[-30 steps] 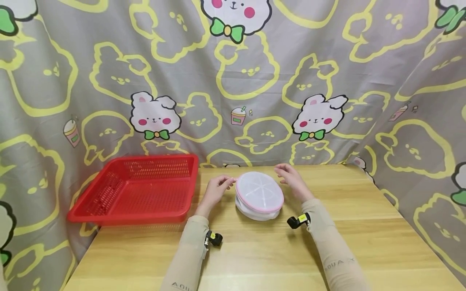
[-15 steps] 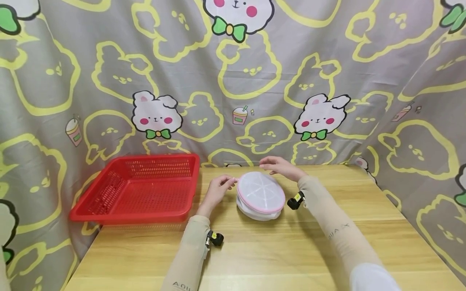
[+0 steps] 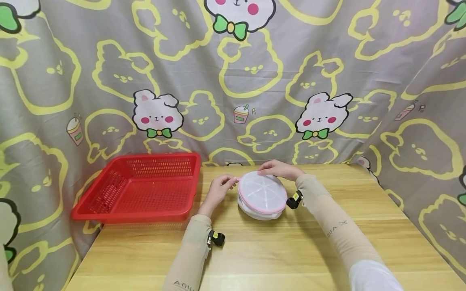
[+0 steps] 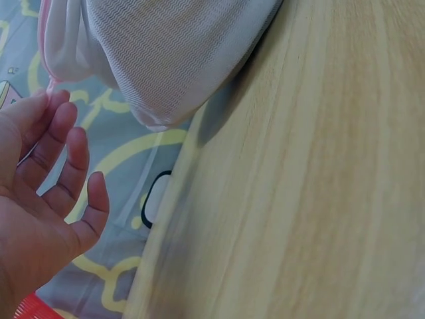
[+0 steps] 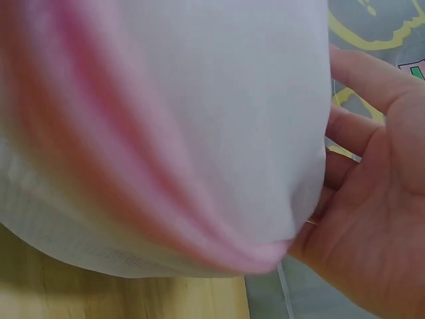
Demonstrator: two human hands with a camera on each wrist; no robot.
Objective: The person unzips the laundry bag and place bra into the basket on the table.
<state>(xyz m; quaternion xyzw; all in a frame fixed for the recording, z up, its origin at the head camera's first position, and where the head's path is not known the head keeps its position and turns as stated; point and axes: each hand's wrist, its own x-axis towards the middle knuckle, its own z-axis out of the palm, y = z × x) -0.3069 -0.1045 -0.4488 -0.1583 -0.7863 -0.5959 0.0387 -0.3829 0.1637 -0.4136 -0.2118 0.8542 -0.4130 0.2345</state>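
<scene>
A round white mesh laundry bag with pink trim stands on the wooden table, its flat top tilted toward me. At its far left edge, my left hand pinches a small pink tab between thumb and index finger. The other fingers of that hand are loosely curved and hold nothing. My right hand grips the bag's far rim from the right, with a digit lying on the mesh top. In the right wrist view, the bag's white fabric hides the fingertips of the right hand.
A red plastic basket with perforated sides stands to the left, close to my left hand. Behind the wooden table hangs a grey curtain with cartoon prints. Black cameras are strapped to both wrists.
My right hand has moved left around the bag's far side and come down onto its rim. The left hand keeps its pinch on the pink tab, and the bag has stayed in place.
</scene>
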